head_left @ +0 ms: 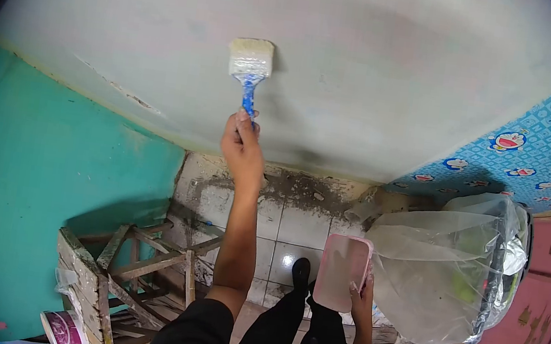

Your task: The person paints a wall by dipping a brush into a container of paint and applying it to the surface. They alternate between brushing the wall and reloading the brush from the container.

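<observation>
My left hand (243, 141) is raised in front of the pale wall (371, 80), closed around the blue handle of a wide paintbrush (251, 61). White paint coats the brush's ferrule area and smears the handle; its cream bristles point up against the wall surface. Lower down, my right hand (361, 298) grips the right side of a pink rectangular plastic tub (343, 273). The tub's inside looks greyish white. It is held over the tiled floor, in front of my legs.
A paint-spattered wooden step stool (91, 280) stands at left by the green wall (60, 171), with a paint bucket (64, 330) beside it. Plastic sheeting (441, 263) covers something bulky at right, beside blue cartoon wallpaper (501, 146). Debris lies along the floor's wall edge.
</observation>
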{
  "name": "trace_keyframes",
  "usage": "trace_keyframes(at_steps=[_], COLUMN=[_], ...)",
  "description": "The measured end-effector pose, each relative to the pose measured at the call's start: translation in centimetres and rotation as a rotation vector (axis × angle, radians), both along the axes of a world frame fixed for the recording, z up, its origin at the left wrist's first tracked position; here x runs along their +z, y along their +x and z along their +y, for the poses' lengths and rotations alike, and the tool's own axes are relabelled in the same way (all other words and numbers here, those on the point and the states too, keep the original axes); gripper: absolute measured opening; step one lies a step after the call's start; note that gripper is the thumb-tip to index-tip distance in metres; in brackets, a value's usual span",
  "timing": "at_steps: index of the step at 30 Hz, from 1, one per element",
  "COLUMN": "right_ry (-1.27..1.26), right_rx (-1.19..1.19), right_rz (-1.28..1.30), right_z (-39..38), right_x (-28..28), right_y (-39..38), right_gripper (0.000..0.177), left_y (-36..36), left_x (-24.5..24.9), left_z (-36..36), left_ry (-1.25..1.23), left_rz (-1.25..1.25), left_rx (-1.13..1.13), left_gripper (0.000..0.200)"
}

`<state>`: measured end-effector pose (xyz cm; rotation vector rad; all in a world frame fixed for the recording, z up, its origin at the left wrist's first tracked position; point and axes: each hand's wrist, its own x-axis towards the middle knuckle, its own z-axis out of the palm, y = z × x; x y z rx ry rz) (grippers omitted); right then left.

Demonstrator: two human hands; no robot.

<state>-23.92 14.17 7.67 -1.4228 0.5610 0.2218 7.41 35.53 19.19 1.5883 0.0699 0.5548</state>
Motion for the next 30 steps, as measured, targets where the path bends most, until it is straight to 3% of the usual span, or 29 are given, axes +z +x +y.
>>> trace_keyframes(at_steps=[3, 5, 7, 11, 14, 18, 23, 27, 30], right_ry=[0.007, -0.058, -0.066, -0.043, -0.07, 0.005, -0.015, -0.02, -0.033], right_rx=[-0.011, 0.005, 0.01, 0.01, -0.01, -0.04, -0.031, -0.009, 0.055], right_rz=[-0.022, -0.133, -0.181, -0.149, -0.132, -0.194, -0.216, -0.325, -0.316], right_z=[0.4, 0.4, 0.1, -0.2, -1.0, -1.5, -2.3, -2.8, -3.8], right_x=[-0.5, -2.0, -2.3, -0.1, 0.3, 2.9, 6.9, 9.6, 10.4], right_y=[-0.1, -0.5, -0.4, 0.1, 0.0, 1.0, 1.8, 2.9, 3.3], right_gripper=[0.066, 0.066, 0.067, 0.068, 0.065, 0.057, 0.056, 0.059, 0.062], left_y=[1.8, 1.2, -0.1, -1.8, 0.0, 2.1, -0.6, -1.5, -1.1], left_x=[-7.6, -14.5, -21.3, -27.5, -23.9, -11.3, 2.9, 7.6, 7.6], left_z=[-0.1, 0.7, 1.1, 2.0, 1.4, 1.0, 0.6, 0.3, 0.1], left_ry=[-0.028, 0.316, 0.423, 0.519, 0.348, 0.316, 0.155, 0.079, -0.016], left_rz=[-0.034, 0.112, 0.213, 0.402, 0.42, 0.41, 0.264, 0.147, 0.051], left_rx=[-0.039, 0.035, 0.072, 0.1, 0.045, 0.035, 0.051, 0.11, 0.117], left_gripper=[0.035, 0.032, 0.032, 0.035, 0.035, 0.037, 0.037, 0.037, 0.037])
